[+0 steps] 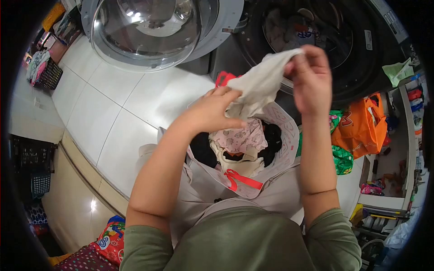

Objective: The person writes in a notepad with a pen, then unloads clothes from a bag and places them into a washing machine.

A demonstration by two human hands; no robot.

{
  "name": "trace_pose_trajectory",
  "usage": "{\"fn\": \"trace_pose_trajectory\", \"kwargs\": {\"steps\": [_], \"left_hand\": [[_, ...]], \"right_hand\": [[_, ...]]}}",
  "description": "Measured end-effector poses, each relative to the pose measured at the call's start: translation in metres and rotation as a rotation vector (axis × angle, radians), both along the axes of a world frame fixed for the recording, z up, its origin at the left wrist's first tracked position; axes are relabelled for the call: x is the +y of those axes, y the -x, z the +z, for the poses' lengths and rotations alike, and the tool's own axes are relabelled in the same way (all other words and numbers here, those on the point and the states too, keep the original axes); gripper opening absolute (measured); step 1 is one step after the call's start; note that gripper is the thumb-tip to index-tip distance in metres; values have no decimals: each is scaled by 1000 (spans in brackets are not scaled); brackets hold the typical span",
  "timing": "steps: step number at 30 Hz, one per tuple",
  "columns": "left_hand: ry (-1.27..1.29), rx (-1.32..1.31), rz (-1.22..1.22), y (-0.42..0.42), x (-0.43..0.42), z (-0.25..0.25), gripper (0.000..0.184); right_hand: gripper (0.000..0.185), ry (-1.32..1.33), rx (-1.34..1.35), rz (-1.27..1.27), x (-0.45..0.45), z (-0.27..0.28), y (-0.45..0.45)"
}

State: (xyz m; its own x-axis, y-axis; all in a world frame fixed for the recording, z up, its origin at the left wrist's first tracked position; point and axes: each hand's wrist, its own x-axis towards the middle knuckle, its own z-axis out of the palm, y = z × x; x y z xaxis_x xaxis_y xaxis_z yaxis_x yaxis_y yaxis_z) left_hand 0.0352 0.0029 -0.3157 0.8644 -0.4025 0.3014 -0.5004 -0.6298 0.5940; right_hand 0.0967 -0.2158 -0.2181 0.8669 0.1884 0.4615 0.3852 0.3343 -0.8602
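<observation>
A white cloth garment (260, 83) is held up above a white paper bag (283, 135) between my knees. My right hand (312, 74) pinches its upper right corner, thumb against fingers. At the cloth's left edge is my left hand (212, 110), its fingers spread and thumb stretched apart, touching or just in front of the fabric. Inside the bag lie a pink patterned garment (239, 137), cream clothing (248, 168) and black clothing (272, 140). A red ribbon (244, 179) crosses the bag's near rim.
Ahead on the left, a washer's round glass door (147, 36) stands open. Beside it, a dark front-loading machine (316, 40) has laundry in its drum. An orange bag (361, 126) and a shelf unit (384, 198) stand right. A laundry basket (49, 74) sits far left on white tiles.
</observation>
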Motion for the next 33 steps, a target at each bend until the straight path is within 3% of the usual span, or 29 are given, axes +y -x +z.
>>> {"fn": "trace_pose_trajectory", "kwargs": {"steps": [1,3,4,5,6,7,8,9,11,14,16,17,18,19,21,22,23,25,26,27,28,29,30,33], "left_hand": [[99,158,23,-3,-3,6,55],[295,478,73,-8,-12,18,48],[665,482,-75,-8,-14,20,29],[885,490,-146,-6,-12,23,24],[1104,492,-220,0,-10,36,20],[1322,490,-300,3,-7,44,16],[1275,459,-237,3,-1,44,11],[1195,439,-231,0,-2,40,12],[840,573,-149,1,1,41,14],[615,468,59,-3,0,34,21],[805,385,228,-6,1,41,24],[900,343,320,-7,4,43,25],[951,365,380,-10,12,41,27],[997,384,413,-11,16,40,26],[1088,403,481,-13,25,42,25],[1111,431,489,-13,24,42,23],[1096,428,475,-13,23,42,23],[1069,427,445,-15,18,42,22],[1059,438,432,-17,16,40,21],[1026,435,407,-18,13,39,20],[993,432,383,-17,10,38,20],[960,427,361,-17,7,36,20],[915,420,353,-15,4,37,20],[824,394,335,-13,6,34,19]], "right_hand": [[10,-109,-93,-129,1,11,1],[12,-15,-250,-322,-10,7,-5],[29,178,-204,-343,-10,2,0],[59,441,-317,-247,-14,-13,0],[89,891,-349,-259,-23,-35,4],[99,929,162,148,-18,-45,25],[104,1127,160,359,-15,-65,33],[93,1031,305,546,-8,-82,51],[78,962,363,687,8,-90,78],[60,1227,283,397,1,-81,57],[31,626,654,220,-26,-64,-3],[28,230,838,150,-43,-47,-37],[34,-125,736,209,-61,-29,-63],[43,-279,513,140,-84,-23,-82],[55,75,269,-566,-93,-32,-99],[62,455,146,-586,-87,-49,-99],[55,755,36,-505,-79,-77,-90],[40,1109,-72,89,-55,-132,-50],[42,1395,16,404,-34,-139,-22],[49,1626,-23,508,-25,-163,6],[55,1726,-181,570,-36,-235,15],[54,2055,-104,630,-22,-226,35],[39,2071,-185,533,-29,-248,43],[28,2043,-197,478,-38,-275,23]]}}
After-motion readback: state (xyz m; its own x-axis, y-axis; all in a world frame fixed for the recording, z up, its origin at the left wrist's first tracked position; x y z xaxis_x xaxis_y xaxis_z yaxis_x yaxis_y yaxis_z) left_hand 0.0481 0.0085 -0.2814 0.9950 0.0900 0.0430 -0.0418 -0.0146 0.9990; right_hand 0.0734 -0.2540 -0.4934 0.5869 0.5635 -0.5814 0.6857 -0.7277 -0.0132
